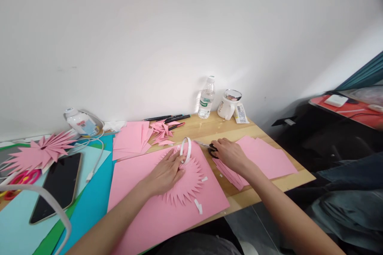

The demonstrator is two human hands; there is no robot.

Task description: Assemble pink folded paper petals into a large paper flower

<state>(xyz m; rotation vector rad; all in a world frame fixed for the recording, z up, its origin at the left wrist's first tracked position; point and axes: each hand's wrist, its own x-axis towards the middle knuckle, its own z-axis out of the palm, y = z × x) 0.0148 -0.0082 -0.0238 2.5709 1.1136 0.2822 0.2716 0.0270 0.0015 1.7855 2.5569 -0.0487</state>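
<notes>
My left hand [167, 171] lies on a pink spiky paper rosette [187, 185] that rests on a large pink sheet [143, 207]; its fingers are curled round a white tape roll [186, 149] standing on edge. My right hand [230, 155] rests on a stack of pink paper [269, 159] to the right, fingers closed on black-handled scissors [211, 148] whose blades point left. Small white tape strips [198, 206] stick to the pink sheet near the rosette.
A water bottle [206, 97], a white mug [228, 104] and black pens [170, 118] stand by the wall. Folded pink pieces [161, 131], a phone [58, 185], a second pink rosette [42, 151] and blue sheets [89, 199] lie left. The table edge runs at right.
</notes>
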